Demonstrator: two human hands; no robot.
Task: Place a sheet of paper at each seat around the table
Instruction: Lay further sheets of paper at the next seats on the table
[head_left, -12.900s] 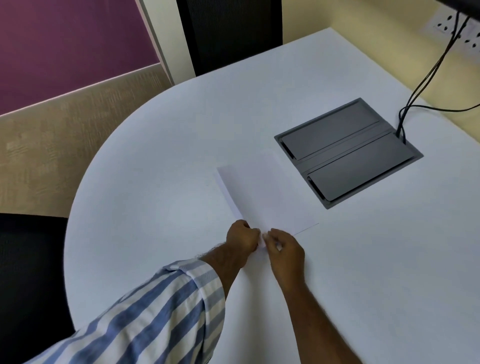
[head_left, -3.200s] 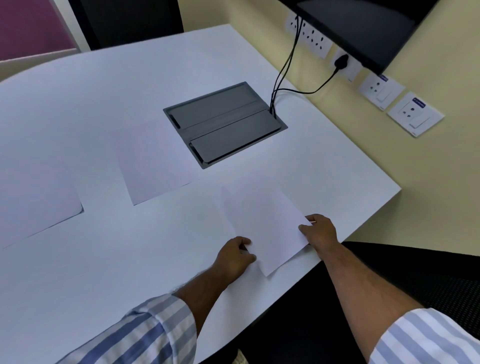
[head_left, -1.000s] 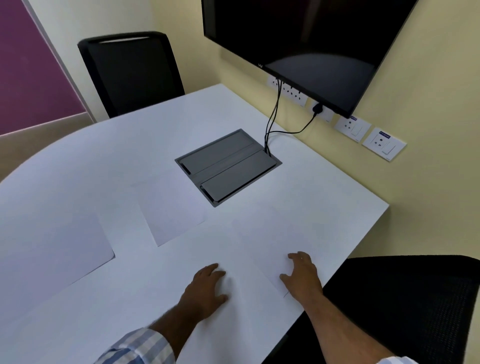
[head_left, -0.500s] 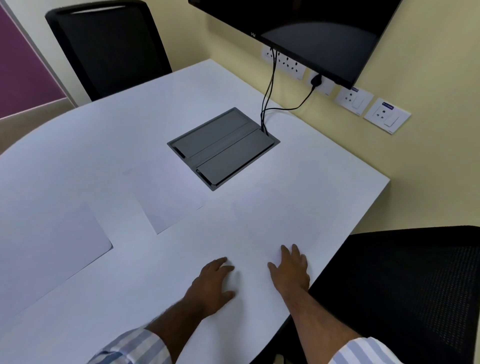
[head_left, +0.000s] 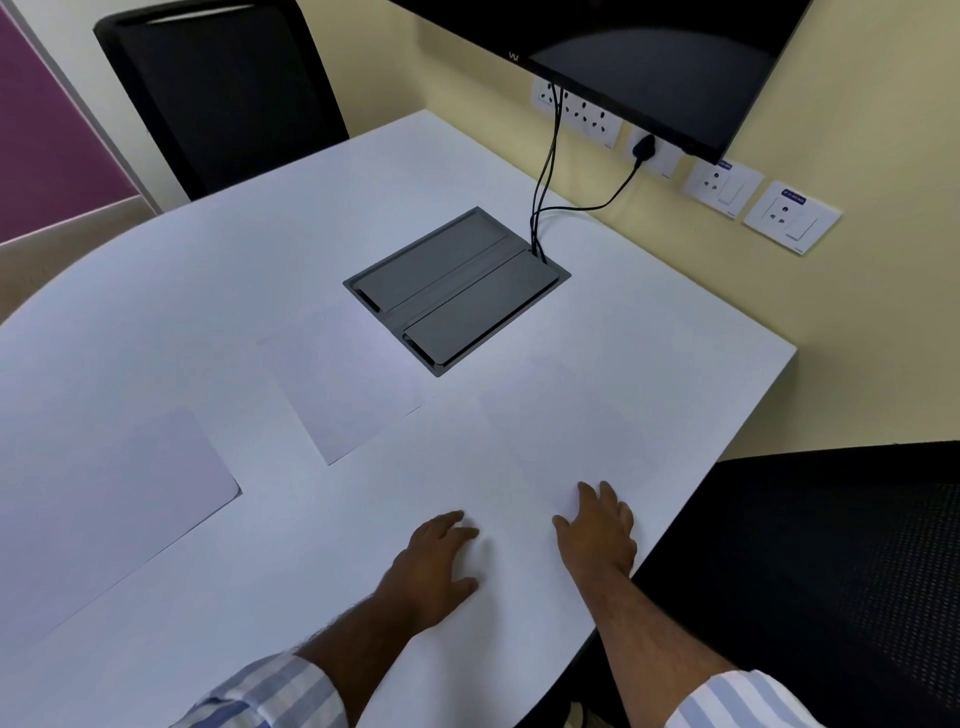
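Note:
Three white sheets lie flat on the white table (head_left: 649, 312). One sheet (head_left: 561, 441) lies near the table's right edge, beside the black chair (head_left: 831, 561) at right. My right hand (head_left: 597, 530) rests flat on its near corner, fingers spread. My left hand (head_left: 436, 556) lies flat on the table just left of that sheet, holding nothing. A second sheet (head_left: 348, 384), possibly a small stack, lies in the middle by the grey cable box. A third sheet (head_left: 104, 509) lies at the left.
A grey cable box (head_left: 457, 291) is set into the tabletop, with black cables (head_left: 545, 171) running up to wall sockets. A dark screen (head_left: 649, 57) hangs on the yellow wall. Another black chair (head_left: 223, 88) stands at the table's far side.
Since 3.2 s ago both hands let go of the right sheet and flattened out. In the last second they barely moved; only the head view shifted slightly.

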